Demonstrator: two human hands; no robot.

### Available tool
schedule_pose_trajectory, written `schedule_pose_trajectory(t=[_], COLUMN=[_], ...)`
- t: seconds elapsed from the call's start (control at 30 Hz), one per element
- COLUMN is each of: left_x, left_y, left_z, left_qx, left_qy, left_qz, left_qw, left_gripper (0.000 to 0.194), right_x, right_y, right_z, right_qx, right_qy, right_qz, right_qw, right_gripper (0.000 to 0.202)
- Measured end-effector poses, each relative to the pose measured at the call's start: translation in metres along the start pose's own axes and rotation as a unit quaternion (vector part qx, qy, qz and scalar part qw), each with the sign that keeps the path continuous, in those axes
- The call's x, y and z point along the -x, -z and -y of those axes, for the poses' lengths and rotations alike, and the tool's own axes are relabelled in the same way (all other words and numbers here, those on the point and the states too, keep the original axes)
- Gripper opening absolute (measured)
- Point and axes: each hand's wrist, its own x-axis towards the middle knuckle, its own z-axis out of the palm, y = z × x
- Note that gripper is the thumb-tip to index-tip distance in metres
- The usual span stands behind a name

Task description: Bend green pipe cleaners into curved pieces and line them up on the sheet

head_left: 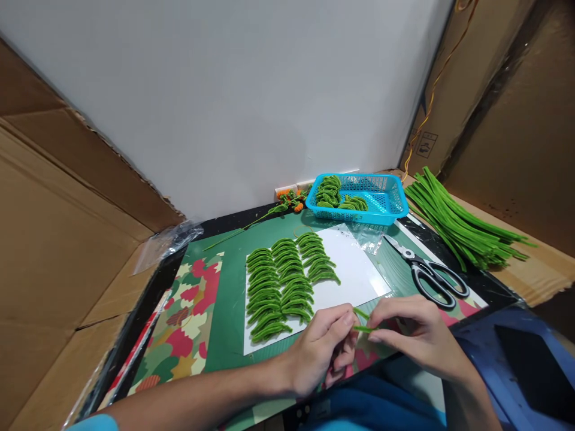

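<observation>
Close to the table's front edge, my left hand (330,341) is closed with thumb and fingers around one end of a green pipe cleaner piece (363,328). My right hand (406,329) pinches the piece's other side between thumb and fingertips. Two green strands show between the hands; whether they are one bent piece or two I cannot tell. Left of and beyond my hands, curved green pipe cleaner pieces (269,293) lie in three columns on a white sheet (350,269). Scissors (426,272) with black and grey handles lie beyond my right hand, blades slightly apart.
A blue basket (381,220) at the back holds more curved green pieces. Long green pipe cleaners (462,221) are bundled at the right. An orange-flowered stem (287,205) lies left of the basket. Cardboard walls (58,197) flank the table, and a dark phone-like slab (534,371) lies lower right.
</observation>
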Motion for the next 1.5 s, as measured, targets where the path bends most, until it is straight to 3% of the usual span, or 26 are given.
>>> schedule_pose_trajectory(t=[0.33,0.6,0.83,1.03,1.23,1.5], left_x=[-0.001,-0.003,-0.004,-0.004,-0.004,-0.006], left_y=[0.002,0.002,0.001,0.002,0.002,0.004], left_z=[0.002,0.007,0.004,0.006,0.003,0.008], left_qx=[-0.01,-0.002,0.012,0.028,0.035,-0.006], left_qy=[0.009,0.003,-0.007,-0.016,-0.01,-0.026], left_qz=[0.02,0.016,0.0,-0.001,-0.003,-0.019], left_qw=[1.0,1.0,1.0,0.999,0.999,0.999], left_gripper=[0.051,0.049,0.048,0.047,0.047,0.046], right_x=[0.004,0.005,0.002,0.0,0.004,0.005], right_y=[0.0,-0.001,-0.002,0.0,0.001,0.0], right_z=[-0.004,-0.011,-0.007,-0.003,-0.005,-0.006], right_qx=[-0.003,0.057,0.07,0.046,0.046,0.123], right_qy=[-0.014,0.03,0.037,0.031,0.029,0.045], right_qz=[0.027,0.035,0.009,0.014,-0.017,-0.005], right_qw=[1.0,0.997,0.997,0.998,0.998,0.991], right_gripper=[0.025,0.031,0.026,0.009,0.011,0.019])
